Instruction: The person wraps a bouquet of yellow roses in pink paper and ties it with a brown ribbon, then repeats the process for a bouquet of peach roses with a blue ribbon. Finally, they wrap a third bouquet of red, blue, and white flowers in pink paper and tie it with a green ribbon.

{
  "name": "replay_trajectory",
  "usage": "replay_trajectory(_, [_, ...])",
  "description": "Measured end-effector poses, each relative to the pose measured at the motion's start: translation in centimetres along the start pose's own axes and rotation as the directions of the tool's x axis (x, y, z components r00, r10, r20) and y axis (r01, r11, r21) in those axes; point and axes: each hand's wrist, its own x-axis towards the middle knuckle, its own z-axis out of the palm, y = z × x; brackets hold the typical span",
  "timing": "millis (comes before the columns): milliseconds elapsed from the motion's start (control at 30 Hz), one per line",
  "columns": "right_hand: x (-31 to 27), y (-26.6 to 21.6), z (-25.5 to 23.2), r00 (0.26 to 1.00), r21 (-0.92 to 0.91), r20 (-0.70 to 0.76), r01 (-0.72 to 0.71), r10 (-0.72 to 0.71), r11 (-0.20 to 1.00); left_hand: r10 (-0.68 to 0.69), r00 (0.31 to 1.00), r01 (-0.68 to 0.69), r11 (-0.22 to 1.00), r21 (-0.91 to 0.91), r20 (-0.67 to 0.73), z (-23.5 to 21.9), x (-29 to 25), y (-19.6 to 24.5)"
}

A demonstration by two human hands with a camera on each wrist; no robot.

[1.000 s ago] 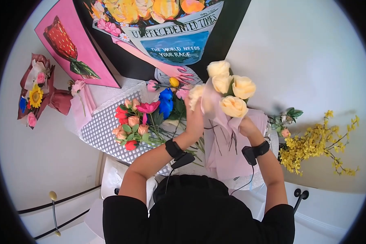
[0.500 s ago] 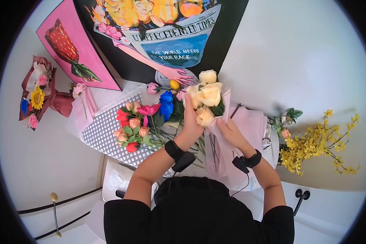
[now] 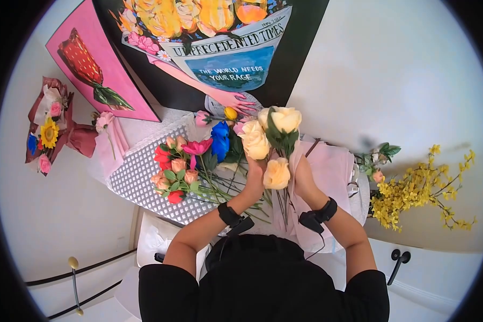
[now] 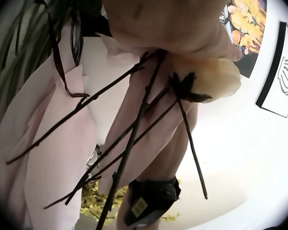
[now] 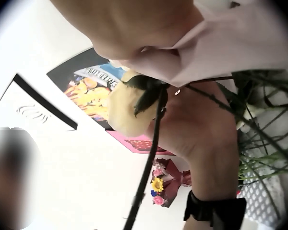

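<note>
Cream roses (image 3: 255,142), left hand (image 3: 256,176) gripping dark stems (image 4: 144,105) beneath, right hand (image 3: 304,174) pinching pink paper (image 5: 225,52) beside them, blue flower (image 3: 220,142) left of roses

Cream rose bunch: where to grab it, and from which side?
By the stems, just under the blooms, probably from the near side, below. The stems are thin and draw together near the blooms but splay apart lower down, so a high grip should gather more; the bulky blooms look easier to crush.
</note>
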Motion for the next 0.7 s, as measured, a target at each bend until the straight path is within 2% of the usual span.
replay_trajectory(33, [-0.3, -0.4, 0.3, 0.993, 0.212, -0.034, -0.102, 0.111, 0.972, -0.002, 1.000, 0.002, 1.000, 0.000, -0.001, 0.4, 0.0, 0.5])
replay_trajectory(67, [-0.4, -1.1, 0.6, 0.993, 0.212, -0.034, -0.103, 0.113, 0.972, -0.059, 0.998, 0.061, 0.996, 0.063, -0.025, 0.8, 0.0, 1.3])
replay_trajectory(100, [-0.3, -2.0, 0.9, 0.983, 0.364, -0.029, -0.157, 0.179, 0.918, -0.115, 0.992, 0.121, 0.985, 0.124, -0.052, 0.9, 0.0, 1.7])
replay_trajectory(133, [-0.2, -2.5, 1.1, 0.970, 0.505, -0.014, -0.203, 0.244, 0.839, -0.252, 0.967, 0.252, 0.968, -0.002, -0.027, -0.6, -0.2, 0.6])
replay_trajectory(167, [-0.2, -2.3, 1.0, 0.970, 0.506, -0.015, -0.204, 0.244, 0.838, -0.254, 0.967, 0.254, 0.967, -0.002, -0.027, -0.1, -0.3, 1.1])
replay_trajectory(200, [-0.1, -2.0, 0.8, 0.967, 0.413, -0.027, -0.219, 0.252, 0.884, -0.173, 0.985, 0.167, 0.957, 0.237, 0.005, 0.6, -0.7, 1.7])
replay_trajectory(233, [-0.2, -1.5, 0.5, 0.965, 0.315, -0.040, -0.236, 0.261, 0.919, -0.102, 0.993, 0.066, 0.887, 0.458, 0.055, 1.1, -1.0, 2.0])
replay_trajectory(267, [-0.2, -0.8, 0.1, 0.963, 0.316, -0.042, -0.239, 0.266, 0.918, -0.131, 0.990, 0.143, 0.936, 0.323, -0.059, 1.2, -0.9, 1.6])
replay_trajectory(300, [0.0, 0.0, -0.4, 0.981, 0.239, 0.009, -0.191, 0.194, 0.952, -0.134, 0.989, 0.146, 0.936, 0.322, -0.060, 0.6, -0.8, 1.2])
replay_trajectory(333, [0.1, 0.6, -0.9, 0.990, 0.163, 0.067, -0.134, 0.124, 0.977, -0.205, 0.967, 0.239, 0.937, 0.256, -0.151, -0.3, -0.6, 0.6])
replay_trajectory(367, [0.2, 0.9, -1.3, 0.990, 0.164, 0.065, -0.134, 0.125, 0.977, -0.279, 0.931, 0.324, 0.928, 0.182, -0.235, -0.5, -0.1, 0.6])
replay_trajectory(400, [0.2, 1.1, -1.8, 0.990, 0.080, 0.056, -0.132, 0.128, 0.988, -0.259, 0.913, 0.296, 0.952, 0.073, -0.315, -0.2, 0.3, 0.6])
replay_trajectory(433, [0.2, 1.4, -2.1, 0.990, -0.004, 0.049, -0.132, 0.132, 0.991, -0.260, 0.912, 0.297, 0.952, 0.073, -0.317, -0.5, 0.4, 0.4])
replay_trajectory(467, [-0.1, 1.3, -1.8, 0.990, -0.003, 0.049, -0.135, 0.135, 0.991, -0.285, 0.883, 0.324, 0.945, 0.044, -0.374, -1.0, 0.4, -0.1])
replay_trajectory(533, [-0.8, 0.9, -0.8, 0.996, -0.288, 0.084, 0.014, 0.011, 0.958, -0.332, 0.839, 0.376, 0.926, 0.019, -0.431, -2.4, -0.1, -1.3])
replay_trajectory(567, [-0.8, 1.2, -0.7, 0.996, -0.287, 0.084, 0.013, 0.011, 0.958, -0.333, 0.839, 0.377, 0.926, 0.020, -0.430, -2.3, 0.0, -1.1])
replay_trajectory(633, [-0.5, 2.3, -0.7, 0.998, -0.007, 0.038, -0.056, 0.056, 0.998, -0.321, 0.878, 0.260, 0.942, -0.211, -0.354, -2.1, 0.1, -0.5])
replay_trajectory(667, [-0.4, 2.3, -1.1, 0.998, -0.006, 0.037, -0.056, 0.056, 0.998, -0.407, 0.854, 0.352, 0.911, -0.215, -0.324, -2.4, -0.1, -0.2])
replay_trajectory(700, [-0.1, 2.3, -1.8, 0.984, -0.003, 0.032, -0.173, 0.173, 0.985, -0.408, 0.853, 0.354, 0.911, -0.214, -0.324, -2.6, -0.2, 0.2])
